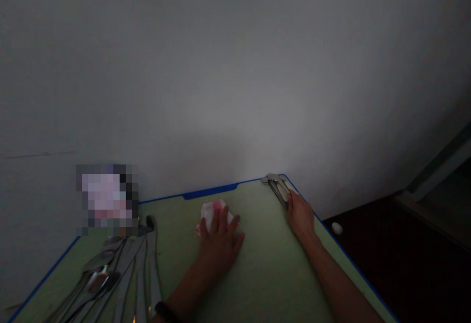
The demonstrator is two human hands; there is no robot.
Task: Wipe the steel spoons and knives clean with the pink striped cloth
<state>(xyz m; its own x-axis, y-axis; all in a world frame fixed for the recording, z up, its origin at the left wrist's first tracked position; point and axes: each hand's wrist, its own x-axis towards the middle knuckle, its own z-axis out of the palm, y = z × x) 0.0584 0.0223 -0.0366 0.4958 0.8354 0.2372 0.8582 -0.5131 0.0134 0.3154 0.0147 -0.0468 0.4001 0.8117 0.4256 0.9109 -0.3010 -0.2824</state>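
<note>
My left hand (221,237) lies flat with its fingers spread over a crumpled white cloth (209,211) with pink and red patches, pressed against the green tabletop. At the table's far right corner, my right hand (301,215) is closed around the handle ends of a small bundle of metal spoons (277,185). Their rounded ends point toward the wall and rest on the tabletop. The fingertips of this hand are partly hidden. To the left of my left hand lies a pile of long-handled metal utensils (125,269), some of them spoons or ladles.
The green table (265,264) has a blue rim and stands against a grey wall (235,92). A blurred-out object (105,198) sits at the back left. Beyond the right edge is a dark floor (386,254) with a small white object (336,228).
</note>
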